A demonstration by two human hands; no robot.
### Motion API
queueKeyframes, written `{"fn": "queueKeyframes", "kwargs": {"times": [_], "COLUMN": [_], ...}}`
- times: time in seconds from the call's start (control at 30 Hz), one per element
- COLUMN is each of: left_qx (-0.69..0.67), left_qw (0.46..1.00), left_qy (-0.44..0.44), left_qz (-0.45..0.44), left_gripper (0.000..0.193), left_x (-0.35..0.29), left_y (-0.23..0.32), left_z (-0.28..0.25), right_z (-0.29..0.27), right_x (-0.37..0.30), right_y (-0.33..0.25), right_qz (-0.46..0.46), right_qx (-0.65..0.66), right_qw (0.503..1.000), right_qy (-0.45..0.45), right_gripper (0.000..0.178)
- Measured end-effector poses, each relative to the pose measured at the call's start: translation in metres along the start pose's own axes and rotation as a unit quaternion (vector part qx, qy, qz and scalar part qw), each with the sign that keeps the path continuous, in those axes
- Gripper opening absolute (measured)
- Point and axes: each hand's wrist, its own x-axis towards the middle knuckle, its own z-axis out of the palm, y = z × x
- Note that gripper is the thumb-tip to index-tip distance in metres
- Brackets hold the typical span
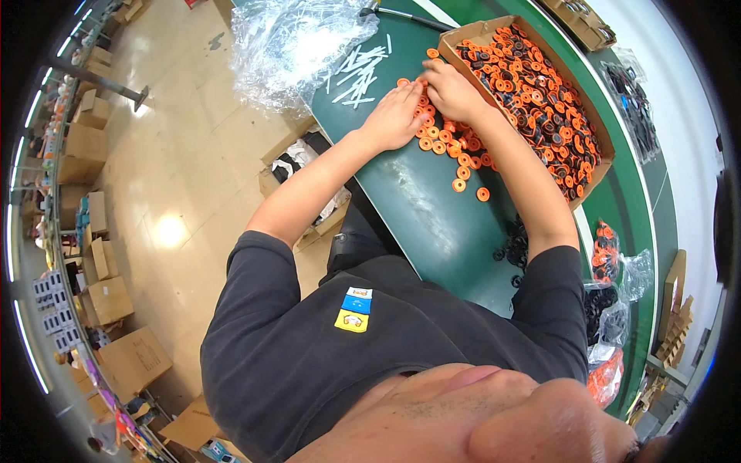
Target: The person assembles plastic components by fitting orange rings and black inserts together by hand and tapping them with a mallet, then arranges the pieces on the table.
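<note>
Small orange discs with a hole in the middle [439,147] lie in a loose heap on the green tabletop [401,197]. My left hand [395,117] rests along the heap's left side, palm down, with fingers stretched out and thumb apart. From the other side my right hand [455,92] reaches over the far end of the heap, its fingers slightly bent and apart. The fingertips of both hands nearly meet around a few orange discs, which they partly cover. Beside my right forearm stands a cardboard box [603,171] full of orange and black discs.
Thin white strips [356,73] lie scattered left of my hands, below crumpled clear plastic [297,46]. Small black parts [511,251] sit near my right elbow. Plastic bags with orange parts [606,251] are at the right. An open carton [309,166] stands below the table's left edge.
</note>
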Motion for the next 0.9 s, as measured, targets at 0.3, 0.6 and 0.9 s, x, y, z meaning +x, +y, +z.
{"fn": "queueKeyframes", "kwargs": {"times": [0.3,0.6,0.9], "left_qx": [0.063,0.026,-0.147], "left_qw": [0.997,0.998,0.985], "left_qy": [0.027,0.003,0.018], "left_qz": [0.031,0.050,0.087], "left_gripper": [0.052,0.050,0.046], "left_x": [-0.011,-0.033,0.001], "left_y": [0.019,0.053,0.040], "left_z": [0.010,0.016,0.014], "right_z": [0.030,0.017,-0.085], "right_x": [0.011,-0.066,-0.174], "right_y": [0.019,-0.016,-0.120], "right_qz": [0.059,0.029,0.161], "right_qx": [-0.126,-0.035,0.024], "right_qw": [0.989,0.993,0.981], "right_qy": [0.056,0.107,0.104], "right_gripper": [0.046,0.034,0.031]}}
